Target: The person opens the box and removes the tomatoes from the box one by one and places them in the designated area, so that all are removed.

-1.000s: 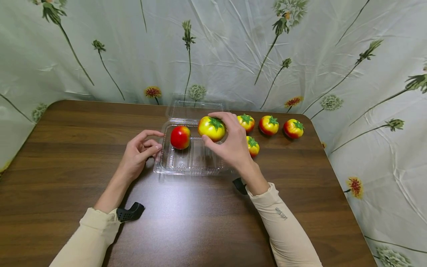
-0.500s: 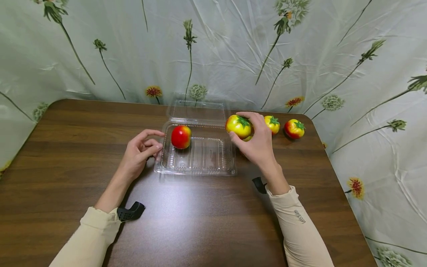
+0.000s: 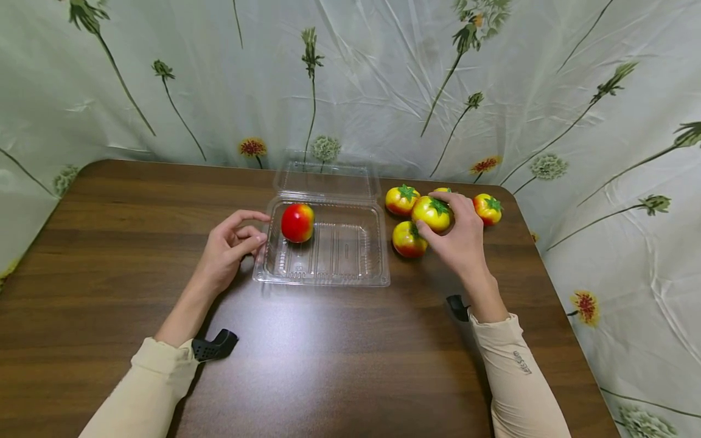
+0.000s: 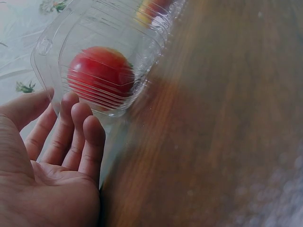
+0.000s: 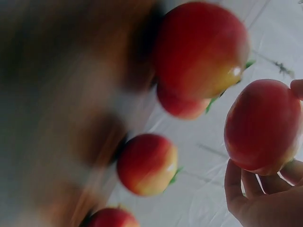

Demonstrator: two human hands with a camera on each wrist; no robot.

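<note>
My right hand point(image 3: 460, 237) grips a red-and-yellow tomato point(image 3: 432, 214) with a green star-shaped top, raised above the other tomatoes. In the right wrist view, the fingers curl round this tomato point(image 5: 262, 126) with its red underside showing. My left hand point(image 3: 224, 249) is at the left wall of a clear plastic clamshell container point(image 3: 350, 283), its fingers loosely bent and fingertips right at the rim. Inside, at the container's left end, one tomato point(image 3: 297, 222) lies with its red side up; the left wrist view shows this tomato point(image 4: 100, 75) through the ribbed wall.
To the container's right stand a back tomato point(image 3: 401, 201), a front tomato point(image 3: 409, 240) and a far-right tomato point(image 3: 487, 209). Another tomato point(image 3: 442, 190) is mostly hidden behind the right hand. The container's lid point(image 3: 327, 179) is raised towards the flowered curtain point(image 3: 372, 91).
My right hand has carried its tomato rightward from over the container to above the other tomatoes. The left hand, container and the tomato in it have stayed put.
</note>
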